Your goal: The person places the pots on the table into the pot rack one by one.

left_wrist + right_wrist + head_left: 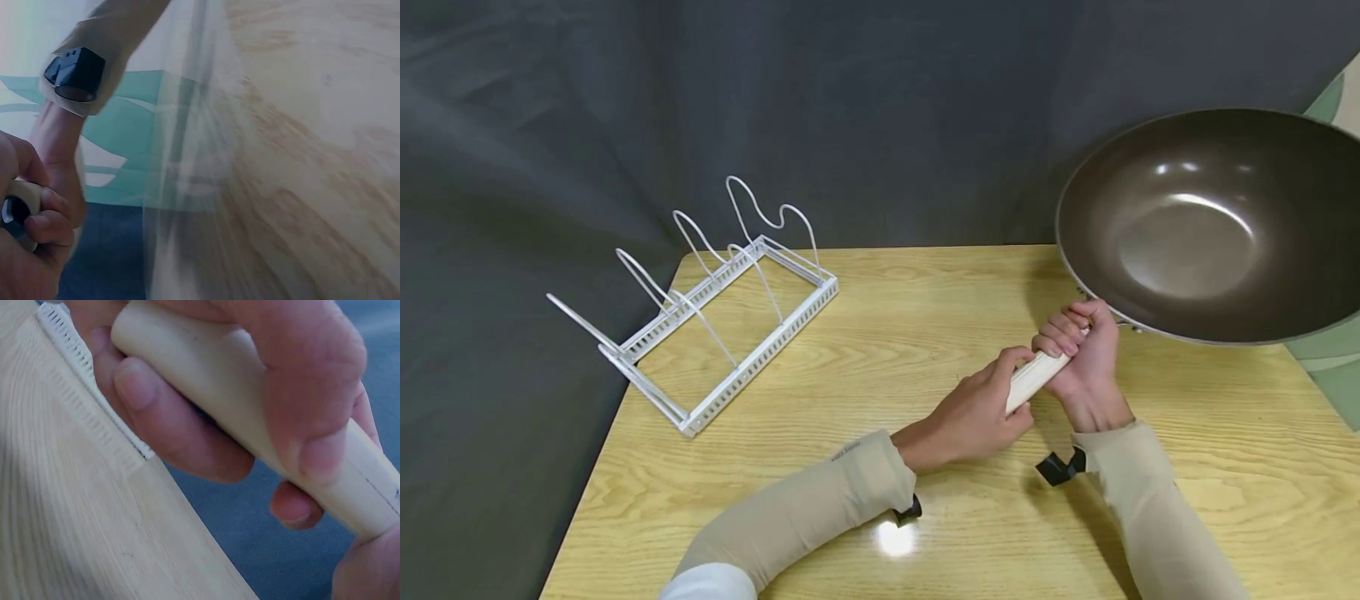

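Fingers of both the left hand (pixel 973 414) and right hand (pixel 1084 350) curl round the wok's (pixel 1213 225) cream handle (pixel 1036 377); no legible writing.

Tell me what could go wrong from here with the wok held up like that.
1. Both hands, left hand and right hand, grip only the cream handle, so the wok hangs far out past them; its weight could twist the grip and tip it.
2. The wok sits past the wooden table edge on the right; a slip might drop it to the floor.
3. The white pan rack looks light; it may slide or tip when loaded.
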Tool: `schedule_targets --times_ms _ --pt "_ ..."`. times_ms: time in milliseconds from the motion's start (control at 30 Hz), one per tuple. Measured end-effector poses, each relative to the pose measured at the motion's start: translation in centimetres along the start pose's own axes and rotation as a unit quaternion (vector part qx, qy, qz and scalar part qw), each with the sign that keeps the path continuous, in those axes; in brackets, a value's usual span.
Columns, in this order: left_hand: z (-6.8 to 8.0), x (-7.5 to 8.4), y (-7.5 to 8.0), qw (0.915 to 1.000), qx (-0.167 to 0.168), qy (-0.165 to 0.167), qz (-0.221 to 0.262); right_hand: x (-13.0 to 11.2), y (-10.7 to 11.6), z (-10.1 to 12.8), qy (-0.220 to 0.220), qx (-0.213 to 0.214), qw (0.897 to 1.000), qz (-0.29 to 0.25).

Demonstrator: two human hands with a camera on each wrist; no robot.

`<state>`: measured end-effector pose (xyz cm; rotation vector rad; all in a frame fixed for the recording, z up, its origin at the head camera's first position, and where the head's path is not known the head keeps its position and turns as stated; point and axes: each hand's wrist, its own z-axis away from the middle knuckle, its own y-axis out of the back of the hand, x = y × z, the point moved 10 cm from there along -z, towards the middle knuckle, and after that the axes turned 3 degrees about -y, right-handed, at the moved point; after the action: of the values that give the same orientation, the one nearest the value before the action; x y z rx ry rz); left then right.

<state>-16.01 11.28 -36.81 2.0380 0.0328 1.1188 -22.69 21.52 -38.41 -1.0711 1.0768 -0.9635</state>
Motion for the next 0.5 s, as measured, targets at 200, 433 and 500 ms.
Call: schedule_targets --times_ms 200,433,500 --pt "-0.3 -0.5 0.4 0.9988 0.035 -0.029 -0.021 0.0 -1.0 -0.9 0.012 -0.034 0.999 0.024" --pt "0.0 -1.0 0.3 0.9983 0.045 -0.037 -0.008 0.3 -2.0 -0.8 0.022 -0.065 0.997 0.047" --pt "0.2 -1.1 0.3 0.9979 0.049 -0.043 -0.002 0.6 -2.2 -0.7 0.021 -0.074 0.996 0.054"
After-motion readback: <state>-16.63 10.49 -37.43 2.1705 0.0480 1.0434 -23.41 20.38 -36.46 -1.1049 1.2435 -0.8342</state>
